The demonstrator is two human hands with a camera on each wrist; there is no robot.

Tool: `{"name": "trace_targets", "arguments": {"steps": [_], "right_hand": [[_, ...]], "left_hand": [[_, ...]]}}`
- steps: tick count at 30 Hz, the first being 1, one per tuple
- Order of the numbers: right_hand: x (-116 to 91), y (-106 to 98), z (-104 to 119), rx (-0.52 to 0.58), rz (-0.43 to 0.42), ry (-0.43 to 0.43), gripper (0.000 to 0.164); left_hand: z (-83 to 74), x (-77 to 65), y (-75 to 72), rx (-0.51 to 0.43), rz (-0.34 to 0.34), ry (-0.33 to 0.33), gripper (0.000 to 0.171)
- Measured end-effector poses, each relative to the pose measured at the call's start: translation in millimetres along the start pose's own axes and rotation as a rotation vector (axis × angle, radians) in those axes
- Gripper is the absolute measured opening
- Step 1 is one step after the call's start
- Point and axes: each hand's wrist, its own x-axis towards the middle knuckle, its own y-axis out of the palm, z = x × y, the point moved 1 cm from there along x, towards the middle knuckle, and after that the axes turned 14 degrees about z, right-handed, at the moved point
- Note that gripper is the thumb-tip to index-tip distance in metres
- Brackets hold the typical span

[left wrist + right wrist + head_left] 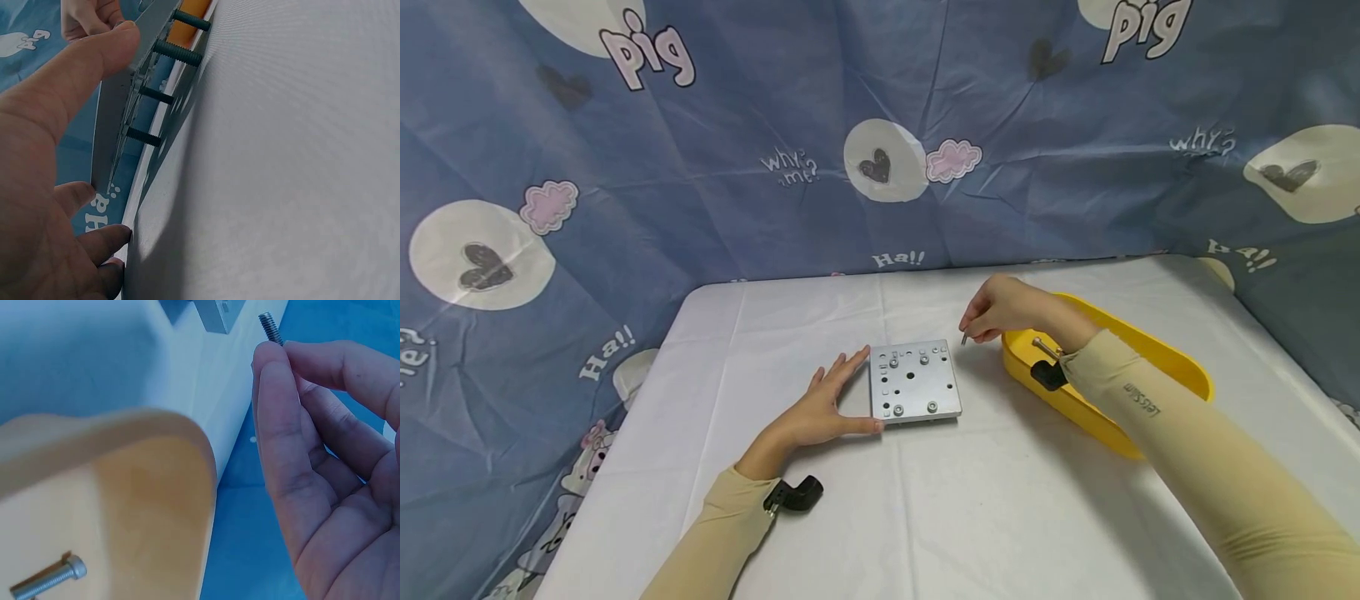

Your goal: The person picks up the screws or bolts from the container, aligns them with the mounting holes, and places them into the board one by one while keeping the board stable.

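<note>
A square silver metal plate with several holes lies on the white table, socket head screws set in it. In the left wrist view, threaded screw ends stick out beneath it. My left hand is spread along its left side, thumb at the near corner and index finger at the far corner. Just off the plate's far right corner, my right hand pinches a small screw between thumb and fingertips, threaded end outward. The screw's head is hidden by the fingers.
A yellow plastic bin stands right of the plate, under the right forearm. Inside it lies a longer socket head screw. A blue printed curtain hangs behind the white-covered table.
</note>
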Motion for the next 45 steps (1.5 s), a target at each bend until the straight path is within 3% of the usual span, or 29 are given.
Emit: {"name": "trace_targets", "arguments": {"steps": [17, 45], "right_hand": [[17.5, 13.0, 5.2, -0.036, 0.013, 0.002, 0.011], [26.9, 22.3, 12.9, -0.082, 0.044, 0.015, 0.005]], "left_hand": [[0.6, 0.6, 0.1, 0.012, -0.002, 0.008, 0.124], [0.4, 0.0, -0.7, 0.001, -0.003, 0.005, 0.123]]}}
